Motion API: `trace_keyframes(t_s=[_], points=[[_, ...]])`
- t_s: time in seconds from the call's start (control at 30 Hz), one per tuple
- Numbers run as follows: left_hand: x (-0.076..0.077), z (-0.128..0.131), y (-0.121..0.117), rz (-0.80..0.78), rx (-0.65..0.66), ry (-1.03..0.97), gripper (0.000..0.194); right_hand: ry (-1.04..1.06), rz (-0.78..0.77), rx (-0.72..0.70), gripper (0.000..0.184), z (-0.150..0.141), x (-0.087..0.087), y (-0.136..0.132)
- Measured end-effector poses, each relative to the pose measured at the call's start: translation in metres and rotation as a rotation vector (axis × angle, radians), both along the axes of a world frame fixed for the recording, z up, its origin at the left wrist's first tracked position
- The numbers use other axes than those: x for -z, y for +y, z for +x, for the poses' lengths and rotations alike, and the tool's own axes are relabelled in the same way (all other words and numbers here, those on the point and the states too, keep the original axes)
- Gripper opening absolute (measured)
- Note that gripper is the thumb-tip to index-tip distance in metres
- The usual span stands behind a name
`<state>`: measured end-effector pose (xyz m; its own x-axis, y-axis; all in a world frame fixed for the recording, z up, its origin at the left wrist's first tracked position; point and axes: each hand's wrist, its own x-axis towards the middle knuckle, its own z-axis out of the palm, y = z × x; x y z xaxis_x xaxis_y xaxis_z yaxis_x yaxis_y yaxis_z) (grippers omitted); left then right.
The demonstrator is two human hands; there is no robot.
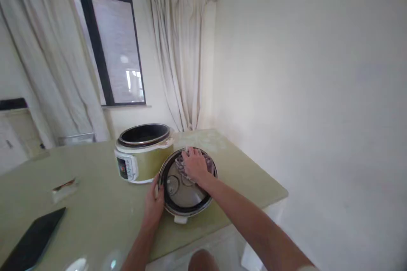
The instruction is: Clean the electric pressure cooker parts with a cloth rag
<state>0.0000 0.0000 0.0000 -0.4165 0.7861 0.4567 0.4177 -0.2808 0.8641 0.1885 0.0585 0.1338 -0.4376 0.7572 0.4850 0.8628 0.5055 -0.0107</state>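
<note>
A round pressure cooker lid (187, 197) is turned with its metal underside and dark seal ring facing me. My left hand (154, 203) grips the lid's left rim, thumb near the edge. With my right hand (194, 165) I press a crumpled, patterned cloth (208, 161) against the upper part of the lid's inside; the fingers are bent over the cloth. Just behind and to the left stands the electric pressure cooker (155, 161), lidless, with a dark inner pot and a control panel on its front.
The pale green table (104, 216) carries a dark flat tablet-like slab (33, 239) at the left and a small clear packet (65, 188). A white wall (311, 93) borders the right side. Behind hang curtains (179, 51) beside a window (116, 46).
</note>
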Motion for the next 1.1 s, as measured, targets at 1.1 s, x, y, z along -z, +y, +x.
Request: trace_keyframes(t_s=[1.1], points=[[0.009,-0.001,0.004,-0.068,0.034,-0.002,0.061,-0.061,-0.045,-0.181,0.041,-0.040,-0.003,-0.001]])
